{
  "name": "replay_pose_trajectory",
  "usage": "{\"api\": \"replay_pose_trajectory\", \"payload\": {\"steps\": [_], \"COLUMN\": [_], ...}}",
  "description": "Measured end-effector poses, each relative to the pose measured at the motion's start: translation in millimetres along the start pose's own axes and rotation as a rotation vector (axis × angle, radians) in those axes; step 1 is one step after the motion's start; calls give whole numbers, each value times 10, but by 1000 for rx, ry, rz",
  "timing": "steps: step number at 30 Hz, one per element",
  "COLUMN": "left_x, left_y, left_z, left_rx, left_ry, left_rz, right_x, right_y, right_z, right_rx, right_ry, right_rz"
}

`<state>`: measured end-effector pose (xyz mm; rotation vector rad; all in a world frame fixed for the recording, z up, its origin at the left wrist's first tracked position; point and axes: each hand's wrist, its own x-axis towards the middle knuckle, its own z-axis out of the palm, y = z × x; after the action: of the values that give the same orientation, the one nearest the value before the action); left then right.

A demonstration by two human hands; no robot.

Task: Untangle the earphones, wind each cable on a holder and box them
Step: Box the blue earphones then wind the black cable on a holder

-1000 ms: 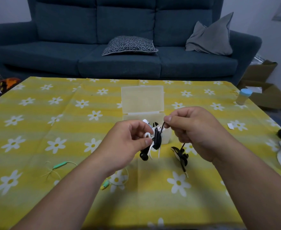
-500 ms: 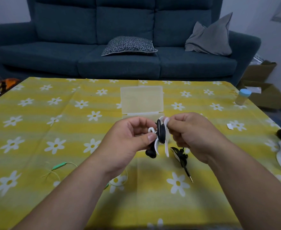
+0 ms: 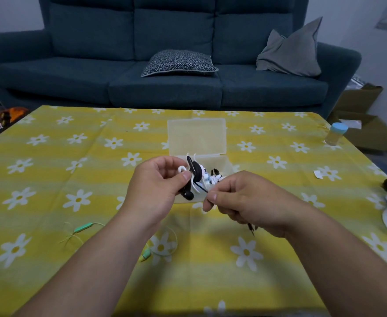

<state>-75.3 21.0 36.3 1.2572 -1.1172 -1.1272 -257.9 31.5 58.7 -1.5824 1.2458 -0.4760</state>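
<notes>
winding the black cable (image 3: pixel 200 187) onto the white holder (image 3: pixel 182 168)

my left hand (image 3: pixel 158 186) is gripping the white holder just in front of the open plastic box (image 3: pixel 197 133), while my right hand (image 3: pixel 245 200) is pinching the black cable taut beside it. i am judging each turn should be going on snug, slack fed evenly so the dangling earbud (image 3: pixel 189 196) is not snagging; the green earphones (image 3: pixel 83 227) are lying loose on the surface (image 3: pixel 51 179).

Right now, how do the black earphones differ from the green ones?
The black earphones are held up between the left hand and right hand; the green earphones lie untouched on the tablecloth. The black ones are partly wound on a white holder; the green ones sprawl loose. Neither pair is in the box.
</notes>
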Motion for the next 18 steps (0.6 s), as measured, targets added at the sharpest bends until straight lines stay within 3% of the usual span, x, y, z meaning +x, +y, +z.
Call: {"api": "replay_pose_trajectory", "payload": {"steps": [8, 18], "left_x": [-61, -142], "left_y": [0, 73], "left_z": [47, 23], "left_rx": [403, 308], "left_ry": [-140, -390], "left_rz": [159, 115], "right_x": [-38, -52], "right_y": [-45, -21], "right_z": [-82, -218], "right_rx": [-104, -26], "right_ry": [95, 358], "right_rz": [-84, -85]}}
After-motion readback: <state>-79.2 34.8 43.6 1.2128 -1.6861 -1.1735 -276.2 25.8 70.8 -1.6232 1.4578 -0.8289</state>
